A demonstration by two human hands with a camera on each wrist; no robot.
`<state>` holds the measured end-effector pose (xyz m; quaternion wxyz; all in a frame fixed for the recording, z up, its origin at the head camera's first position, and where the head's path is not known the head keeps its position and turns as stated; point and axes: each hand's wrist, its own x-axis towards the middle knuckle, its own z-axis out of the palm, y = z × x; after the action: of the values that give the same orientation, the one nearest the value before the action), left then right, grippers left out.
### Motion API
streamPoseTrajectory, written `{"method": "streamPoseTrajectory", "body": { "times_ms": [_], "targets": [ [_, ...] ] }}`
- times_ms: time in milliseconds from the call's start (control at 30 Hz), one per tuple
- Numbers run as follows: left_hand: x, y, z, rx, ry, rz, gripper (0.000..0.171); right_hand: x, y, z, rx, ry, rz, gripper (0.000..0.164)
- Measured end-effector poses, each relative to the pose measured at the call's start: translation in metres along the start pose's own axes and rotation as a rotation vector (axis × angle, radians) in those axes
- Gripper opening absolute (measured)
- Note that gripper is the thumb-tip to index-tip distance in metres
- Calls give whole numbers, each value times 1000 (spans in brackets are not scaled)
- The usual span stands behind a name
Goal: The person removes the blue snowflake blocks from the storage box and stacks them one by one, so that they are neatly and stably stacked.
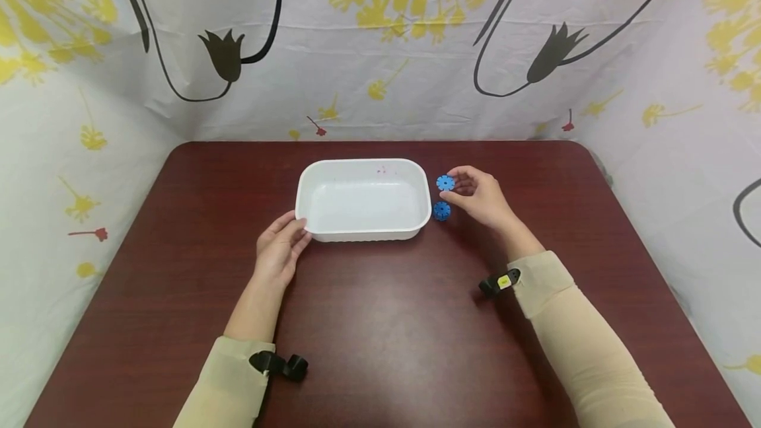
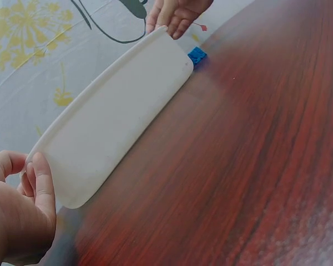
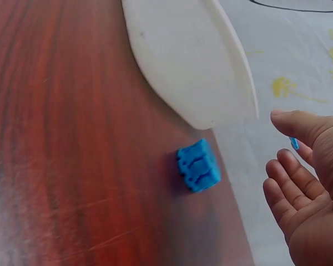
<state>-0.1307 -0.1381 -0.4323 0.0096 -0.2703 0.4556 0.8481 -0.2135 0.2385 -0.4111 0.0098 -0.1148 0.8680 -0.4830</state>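
A white rectangular plastic basin [image 1: 364, 233] stands on the table. At its near left corner my left hand [image 1: 279, 248] grips the rim between thumb and fingers; the left wrist view shows this hand [image 2: 28, 205] on the rim too. Beyond the basin's right end, my right hand [image 1: 483, 198] pinches a light blue notched disc [image 1: 445, 182] between thumb and forefinger. Only a sliver of that disc [image 3: 294, 143] shows in the right wrist view. Just below it, a small stack of blue notched discs [image 3: 200, 166] sits on the table beside the basin.
The dark red wooden table [image 1: 380, 322] has rounded far corners. A white cloth [image 1: 380, 111] with yellow and grey flower prints hangs behind it and at both sides. Black straps [image 1: 279, 364] are on both sleeves. Small pink marks dot the basin's inner far wall.
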Motion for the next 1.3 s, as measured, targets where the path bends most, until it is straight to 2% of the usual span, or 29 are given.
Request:
{"method": "streamPoseTrajectory", "body": {
  "times_ms": [467,767,1300],
  "targets": [
    [-1,1,0,14,-11,-3,30,-8,25,9,-51,-46,60,39],
    [-1,2,0,15,-2,-8,30,-12,32,11,-73,-99,38,41],
    [-1,2,0,-5,-14,-10,27,-12,38,11,-102,-133,20,40]
  ]
}}
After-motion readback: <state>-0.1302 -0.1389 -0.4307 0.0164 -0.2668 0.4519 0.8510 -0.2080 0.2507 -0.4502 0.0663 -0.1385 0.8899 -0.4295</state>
